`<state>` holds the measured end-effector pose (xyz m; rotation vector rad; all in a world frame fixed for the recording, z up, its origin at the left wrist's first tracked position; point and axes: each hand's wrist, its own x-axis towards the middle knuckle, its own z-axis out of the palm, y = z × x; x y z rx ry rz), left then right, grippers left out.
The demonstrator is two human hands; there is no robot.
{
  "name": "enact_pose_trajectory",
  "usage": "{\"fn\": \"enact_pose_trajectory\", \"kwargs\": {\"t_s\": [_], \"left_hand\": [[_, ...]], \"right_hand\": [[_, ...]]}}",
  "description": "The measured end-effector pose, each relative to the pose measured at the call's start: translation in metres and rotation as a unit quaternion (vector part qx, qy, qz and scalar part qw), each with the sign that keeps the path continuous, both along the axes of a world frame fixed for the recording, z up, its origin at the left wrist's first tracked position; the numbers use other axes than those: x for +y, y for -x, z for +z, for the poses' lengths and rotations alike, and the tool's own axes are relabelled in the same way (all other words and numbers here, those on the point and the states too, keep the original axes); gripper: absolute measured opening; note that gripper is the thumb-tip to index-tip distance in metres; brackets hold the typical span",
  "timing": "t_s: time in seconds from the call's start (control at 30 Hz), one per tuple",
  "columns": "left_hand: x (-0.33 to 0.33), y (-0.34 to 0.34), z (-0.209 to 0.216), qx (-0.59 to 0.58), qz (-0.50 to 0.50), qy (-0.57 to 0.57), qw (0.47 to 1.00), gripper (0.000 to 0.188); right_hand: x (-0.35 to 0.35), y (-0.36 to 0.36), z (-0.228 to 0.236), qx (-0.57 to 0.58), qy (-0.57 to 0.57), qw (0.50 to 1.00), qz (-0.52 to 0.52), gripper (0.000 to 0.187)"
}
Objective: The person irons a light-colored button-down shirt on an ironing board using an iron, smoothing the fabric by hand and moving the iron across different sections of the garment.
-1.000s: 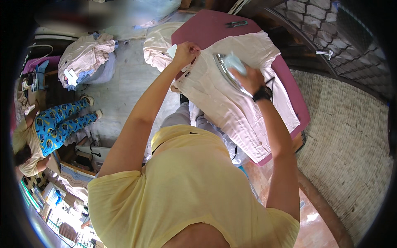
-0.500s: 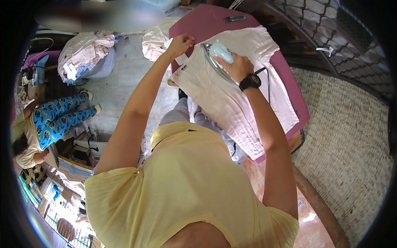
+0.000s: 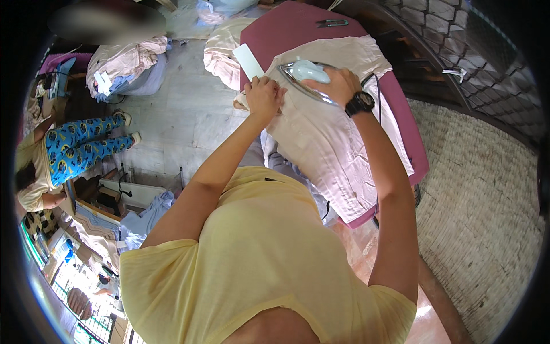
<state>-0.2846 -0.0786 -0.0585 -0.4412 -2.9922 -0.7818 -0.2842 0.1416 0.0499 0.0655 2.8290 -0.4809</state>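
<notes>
A pale pink garment (image 3: 321, 143), creased along its lower part, lies spread over a maroon ironing board (image 3: 275, 34). On its upper part rests a clothes iron (image 3: 308, 71) with a pale blue body and a shiny silver edge. My right hand (image 3: 339, 86), with a black watch at the wrist, is wrapped round the iron's handle. Bent fingers of my left hand (image 3: 264, 96) grip the garment's left edge, a short way left of the iron; the fold under them is partly hidden. Just above that hand, a white flat strip (image 3: 248, 61) lies at the board's edge.
Thread snips (image 3: 332, 23) lie at the board's far end. A dark cord (image 3: 373, 86) runs behind my right wrist. Bundled pink cloth (image 3: 223, 54) hangs beside the board, and a clothes pile (image 3: 126, 66) stands left. Another person (image 3: 80, 149) in blue patterned trousers is at far left.
My left hand has come down and right along the garment's edge, uncovering more of the white strip. The iron has turned and shifted slightly right with my right hand.
</notes>
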Motion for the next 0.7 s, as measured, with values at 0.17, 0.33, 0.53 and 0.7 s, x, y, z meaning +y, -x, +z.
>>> {"fn": "enact_pose_trajectory", "kwargs": {"t_s": [0.17,0.33,0.53,0.7], "left_hand": [[0.001,-0.005,0.000,-0.034,0.025,0.063,0.997,0.025],[-0.001,-0.009,-0.002,-0.099,0.066,0.085,0.989,0.028],[-0.007,-0.014,0.002,-0.140,0.106,0.045,0.983,0.022],[-0.009,-0.020,-0.007,-0.088,0.117,-0.015,0.989,0.019]], "right_hand": [[-0.011,0.047,-0.009,0.054,0.019,0.996,0.061,0.079],[-0.016,0.045,-0.004,0.003,-0.062,0.986,0.152,0.082],[-0.025,0.044,-0.001,0.000,-0.026,0.990,0.139,0.083],[-0.024,0.049,-0.011,-0.003,0.017,0.998,0.054,0.079]]}}
